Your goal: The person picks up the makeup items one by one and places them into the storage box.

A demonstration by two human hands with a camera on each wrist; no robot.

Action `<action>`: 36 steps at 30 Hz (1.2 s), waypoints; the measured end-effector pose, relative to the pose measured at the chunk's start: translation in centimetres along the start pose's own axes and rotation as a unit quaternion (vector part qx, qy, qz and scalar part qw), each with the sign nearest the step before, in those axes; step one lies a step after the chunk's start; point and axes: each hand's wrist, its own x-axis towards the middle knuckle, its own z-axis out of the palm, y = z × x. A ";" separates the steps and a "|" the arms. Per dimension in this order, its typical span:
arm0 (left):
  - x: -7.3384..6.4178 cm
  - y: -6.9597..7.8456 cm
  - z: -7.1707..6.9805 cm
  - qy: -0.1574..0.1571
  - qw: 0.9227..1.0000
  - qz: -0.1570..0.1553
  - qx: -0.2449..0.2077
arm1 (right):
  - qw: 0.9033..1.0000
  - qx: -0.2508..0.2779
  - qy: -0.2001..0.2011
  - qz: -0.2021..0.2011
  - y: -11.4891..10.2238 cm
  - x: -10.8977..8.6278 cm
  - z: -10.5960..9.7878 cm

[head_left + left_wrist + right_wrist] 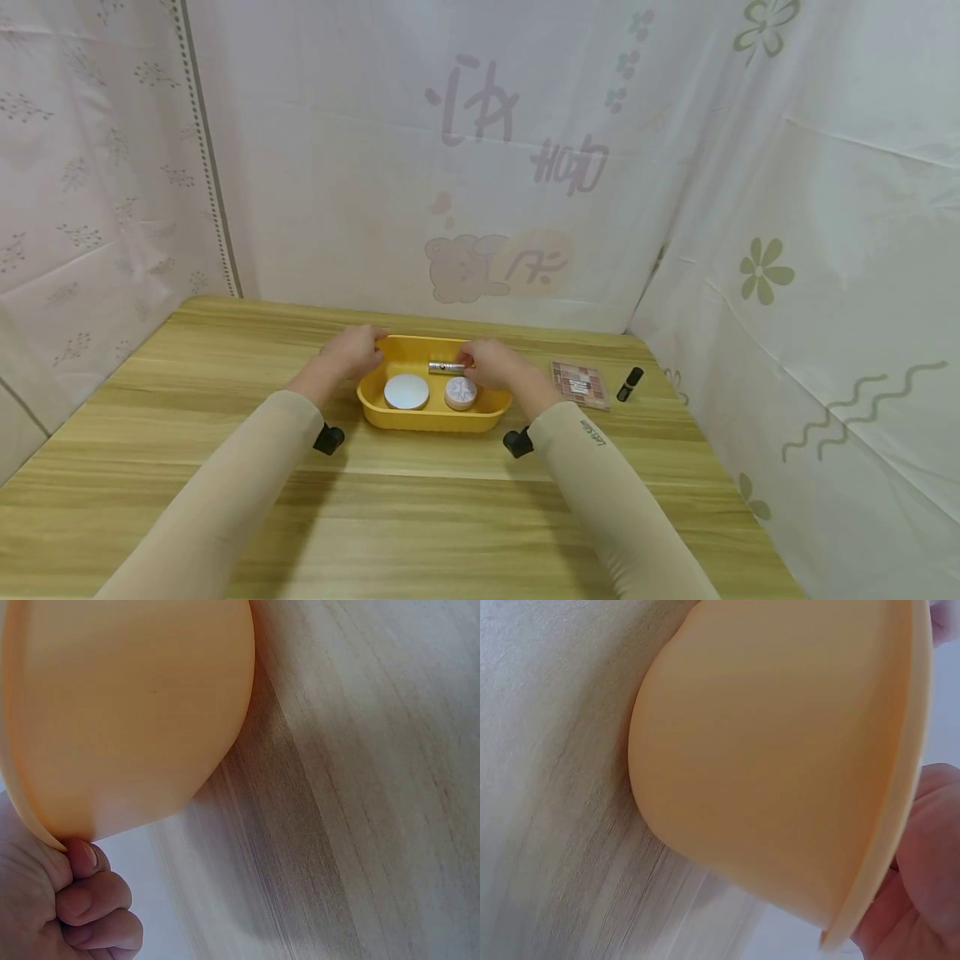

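A yellow oval plastic basin [431, 422] stands on the wooden table. My left hand [355, 351] pinches its rim at the far left end; the left wrist view shows the fingers curled under the basin wall [135, 712]. My right hand [491, 363] reaches over the right part of the basin, its fingertips at the right end of a slim silver tube [444, 367], which they seem to pinch. The tube lies level near the back wall. In front of it inside the basin are a round white case [407, 391] and a smaller round patterned compact [461, 392]. The right wrist view hides the tube.
Right of the basin, an eyeshadow palette [581, 384] lies flat on the table [405, 525]. Beside it is a small black tube [630, 384]. Printed white curtains [337, 183] hang behind the table and along both sides.
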 end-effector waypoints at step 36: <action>-0.5 0.2 -0.1 0.002 1.000 0.004 0.003 | 0.999 0.030 0.005 -0.010 0.9 -1.6 -2.7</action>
